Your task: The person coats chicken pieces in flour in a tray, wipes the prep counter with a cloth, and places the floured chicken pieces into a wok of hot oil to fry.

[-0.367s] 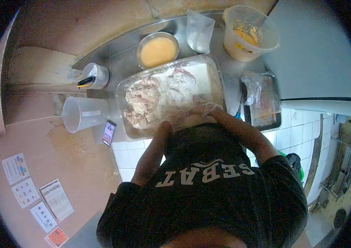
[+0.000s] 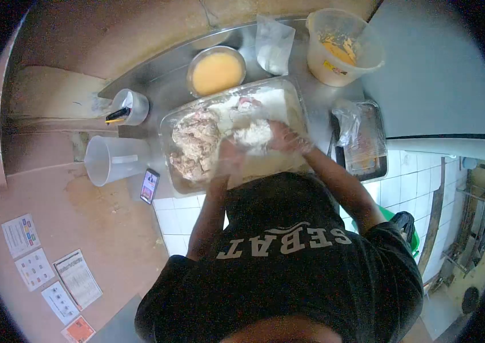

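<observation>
A large metal tray [image 2: 302, 123] holds white flour [image 2: 279, 103] and a heap of coated meat pieces [image 2: 194, 146] on its left side. Between my hands, over the tray, is a flour-covered piece of meat [image 2: 254, 135]. My left hand [image 2: 231, 155] grips it from the left, fingers curled and slightly blurred. From the right, my right hand [image 2: 283, 138] closes round its other side. Thin clear plastic gloves seem to cover both hands. Behind the lump, another pinkish piece of meat [image 2: 248, 104] lies partly buried in the flour.
Behind the tray stand a bowl of yellowish liquid [image 2: 217, 71], a clear bag of white powder [image 2: 275, 48] and a batter-smeared bucket [image 2: 342, 48]. At left are a jug [image 2: 114, 160], a small tub [image 2: 132, 107] and a phone [image 2: 149, 186]. A plastic-covered dark tray [image 2: 365, 143] is at right.
Both hands have risen from the tray's near edge towards its middle, with the floury meat between them. Flour around the far piece of meat has shifted.
</observation>
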Action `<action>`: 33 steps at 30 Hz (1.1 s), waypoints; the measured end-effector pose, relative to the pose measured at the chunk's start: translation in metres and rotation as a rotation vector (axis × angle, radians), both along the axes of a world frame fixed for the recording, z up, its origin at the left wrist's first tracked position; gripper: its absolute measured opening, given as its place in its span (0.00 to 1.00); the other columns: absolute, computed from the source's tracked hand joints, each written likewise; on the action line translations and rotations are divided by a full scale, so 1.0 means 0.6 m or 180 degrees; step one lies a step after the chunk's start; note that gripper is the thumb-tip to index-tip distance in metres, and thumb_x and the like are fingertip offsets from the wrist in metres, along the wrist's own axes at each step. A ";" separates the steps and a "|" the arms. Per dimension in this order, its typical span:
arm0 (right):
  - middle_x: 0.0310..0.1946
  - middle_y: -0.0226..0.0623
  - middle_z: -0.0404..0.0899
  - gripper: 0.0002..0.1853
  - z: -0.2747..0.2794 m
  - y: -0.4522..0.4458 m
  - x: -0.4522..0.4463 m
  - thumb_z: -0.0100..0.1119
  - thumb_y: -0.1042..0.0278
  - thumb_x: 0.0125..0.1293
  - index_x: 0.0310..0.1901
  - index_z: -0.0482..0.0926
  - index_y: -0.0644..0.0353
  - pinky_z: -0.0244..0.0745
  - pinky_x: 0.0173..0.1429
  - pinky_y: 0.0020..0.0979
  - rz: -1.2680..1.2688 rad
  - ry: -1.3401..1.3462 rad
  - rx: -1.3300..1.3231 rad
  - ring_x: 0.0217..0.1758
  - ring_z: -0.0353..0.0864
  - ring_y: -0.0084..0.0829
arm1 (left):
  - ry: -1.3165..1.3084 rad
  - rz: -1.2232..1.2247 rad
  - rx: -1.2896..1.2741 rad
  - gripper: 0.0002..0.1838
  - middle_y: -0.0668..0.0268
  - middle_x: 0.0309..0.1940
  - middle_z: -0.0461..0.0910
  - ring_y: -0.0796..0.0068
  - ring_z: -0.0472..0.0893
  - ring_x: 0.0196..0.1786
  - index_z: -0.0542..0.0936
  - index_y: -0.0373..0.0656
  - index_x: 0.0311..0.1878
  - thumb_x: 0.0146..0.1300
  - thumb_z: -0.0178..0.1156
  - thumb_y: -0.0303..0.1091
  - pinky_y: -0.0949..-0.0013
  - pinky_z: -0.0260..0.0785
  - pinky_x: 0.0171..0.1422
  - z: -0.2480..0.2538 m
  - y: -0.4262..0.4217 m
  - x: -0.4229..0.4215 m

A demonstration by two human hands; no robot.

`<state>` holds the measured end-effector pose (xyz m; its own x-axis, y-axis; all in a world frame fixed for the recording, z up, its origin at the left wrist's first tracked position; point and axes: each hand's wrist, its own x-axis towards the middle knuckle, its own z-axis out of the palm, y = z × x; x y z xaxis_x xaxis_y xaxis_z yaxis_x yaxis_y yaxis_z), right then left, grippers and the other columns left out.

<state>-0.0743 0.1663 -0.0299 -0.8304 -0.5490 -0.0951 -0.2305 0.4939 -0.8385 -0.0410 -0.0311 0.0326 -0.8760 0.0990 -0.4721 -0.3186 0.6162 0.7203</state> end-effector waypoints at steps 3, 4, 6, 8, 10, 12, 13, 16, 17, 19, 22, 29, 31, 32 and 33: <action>0.47 0.51 0.74 0.35 0.090 0.014 -0.023 0.67 0.62 0.44 0.55 0.67 0.64 0.66 0.58 0.40 0.0050 0.0186 -0.0479 0.51 0.73 0.44 | -0.0145 0.0629 0.0340 0.19 0.63 0.37 0.79 0.77 0.76 0.36 0.74 0.33 0.47 0.53 0.64 0.31 0.75 0.71 0.41 0.027 -0.031 -0.026; 0.48 0.51 0.73 0.35 0.121 0.017 -0.029 0.66 0.62 0.45 0.56 0.66 0.64 0.65 0.59 0.39 0.0122 0.0000 -0.0306 0.52 0.73 0.45 | -0.0149 0.0627 0.0345 0.19 0.63 0.37 0.79 0.77 0.76 0.36 0.74 0.33 0.47 0.53 0.64 0.31 0.75 0.71 0.41 0.016 -0.047 -0.034; 0.48 0.51 0.73 0.36 0.058 0.023 -0.027 0.67 0.62 0.44 0.56 0.65 0.65 0.64 0.60 0.39 0.0003 0.0179 -0.0146 0.53 0.71 0.45 | 0.0646 0.0681 0.0869 0.11 0.66 0.24 0.78 0.76 0.75 0.27 0.77 0.35 0.39 0.53 0.61 0.29 0.70 0.70 0.31 -0.019 -0.077 -0.040; 0.49 0.50 0.72 0.36 0.046 0.034 -0.026 0.67 0.60 0.45 0.57 0.65 0.66 0.63 0.61 0.38 0.0097 0.0119 -0.0532 0.53 0.71 0.44 | 0.0922 0.0410 0.0320 0.10 0.67 0.23 0.78 0.75 0.75 0.26 0.77 0.37 0.39 0.52 0.60 0.27 0.71 0.70 0.32 0.018 -0.081 -0.035; 0.49 0.50 0.72 0.36 -0.034 0.058 -0.019 0.66 0.60 0.46 0.57 0.65 0.65 0.63 0.61 0.38 0.0104 -0.0026 -0.0472 0.54 0.71 0.44 | 0.0609 -0.0066 -0.0132 0.11 0.68 0.26 0.78 0.75 0.75 0.30 0.77 0.38 0.40 0.52 0.59 0.29 0.71 0.70 0.36 -0.072 -0.145 -0.022; 0.51 0.49 0.71 0.36 -0.088 0.072 -0.008 0.65 0.59 0.48 0.57 0.64 0.65 0.62 0.62 0.38 0.0118 -0.0431 -0.0228 0.54 0.70 0.43 | 0.0880 -0.0815 -0.0973 0.13 0.67 0.29 0.78 0.74 0.75 0.32 0.77 0.39 0.41 0.52 0.59 0.30 0.71 0.70 0.39 -0.151 -0.180 0.014; 0.51 0.49 0.71 0.35 -0.104 0.074 0.000 0.64 0.58 0.49 0.58 0.64 0.65 0.62 0.62 0.38 0.0152 -0.0630 -0.0106 0.55 0.70 0.43 | 0.0987 -0.1207 -0.1386 0.13 0.66 0.30 0.78 0.74 0.75 0.33 0.77 0.39 0.42 0.51 0.59 0.31 0.70 0.69 0.41 -0.170 -0.182 0.030; 0.53 0.48 0.69 0.35 -0.131 0.056 0.021 0.62 0.56 0.51 0.58 0.64 0.64 0.61 0.63 0.38 0.0349 -0.1152 0.0254 0.56 0.69 0.43 | 0.1561 -0.1858 -0.0831 0.16 0.59 0.37 0.78 0.68 0.76 0.40 0.76 0.39 0.44 0.52 0.60 0.36 0.68 0.69 0.46 -0.203 -0.148 0.066; 0.53 0.48 0.69 0.34 -0.136 0.048 0.024 0.62 0.55 0.52 0.59 0.64 0.64 0.60 0.63 0.38 0.0428 -0.1275 0.0340 0.56 0.69 0.43 | 0.1693 -0.1951 -0.0508 0.17 0.57 0.39 0.77 0.66 0.76 0.41 0.75 0.39 0.44 0.53 0.60 0.38 0.67 0.69 0.48 -0.207 -0.127 0.072; 0.55 0.47 0.68 0.34 -0.143 0.028 0.029 0.60 0.54 0.54 0.59 0.63 0.63 0.60 0.63 0.38 0.0604 -0.1500 0.0552 0.57 0.68 0.42 | 0.0036 -0.1176 0.0158 0.16 0.56 0.48 0.74 0.60 0.73 0.50 0.74 0.44 0.50 0.61 0.52 0.38 0.64 0.63 0.58 -0.216 -0.093 0.075; 0.56 0.46 0.67 0.33 -0.145 0.012 0.028 0.58 0.52 0.56 0.60 0.63 0.63 0.59 0.64 0.38 0.0758 -0.1798 0.0679 0.58 0.67 0.42 | -0.0058 -0.1276 -0.0470 0.25 0.51 0.44 0.75 0.59 0.74 0.48 0.72 0.36 0.49 0.55 0.60 0.46 0.63 0.66 0.53 -0.212 -0.075 0.077; 0.59 0.47 0.64 0.39 -0.069 0.017 0.032 0.60 0.45 0.54 0.61 0.62 0.62 0.54 0.67 0.39 0.0287 -0.1722 -0.0521 0.63 0.62 0.43 | -0.0424 -0.0469 0.0245 0.32 0.53 0.39 0.78 0.57 0.75 0.47 0.72 0.38 0.51 0.50 0.62 0.54 0.59 0.66 0.53 -0.084 -0.080 0.065; 0.59 0.48 0.65 0.39 -0.046 0.018 0.026 0.62 0.47 0.53 0.61 0.62 0.62 0.55 0.66 0.40 0.0296 -0.1010 -0.0667 0.62 0.63 0.43 | 0.0538 -0.1342 -0.1387 0.29 0.58 0.36 0.78 0.60 0.75 0.46 0.73 0.40 0.50 0.50 0.61 0.51 0.59 0.65 0.54 -0.089 -0.114 0.056; 0.58 0.47 0.66 0.39 -0.044 0.017 0.020 0.63 0.49 0.52 0.60 0.63 0.63 0.57 0.65 0.40 0.0349 -0.0319 -0.0699 0.61 0.64 0.42 | 0.0542 -0.1330 -0.1392 0.29 0.58 0.36 0.78 0.60 0.75 0.46 0.73 0.40 0.50 0.50 0.61 0.51 0.59 0.65 0.54 -0.080 -0.130 0.049; 0.58 0.47 0.66 0.39 -0.056 0.016 0.011 0.63 0.49 0.52 0.60 0.63 0.63 0.57 0.65 0.40 0.0361 -0.0314 -0.0704 0.61 0.64 0.42 | 0.0435 -0.1428 -0.1442 0.26 0.59 0.36 0.79 0.61 0.75 0.46 0.73 0.41 0.49 0.51 0.60 0.49 0.59 0.65 0.55 -0.071 -0.148 0.043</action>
<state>-0.0679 0.1760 -0.0637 -0.7550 -0.6545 -0.0400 -0.1857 0.2719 -0.9442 -0.0152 -0.1200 -0.0098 -0.8510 0.2864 -0.4401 0.1164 0.9202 0.3738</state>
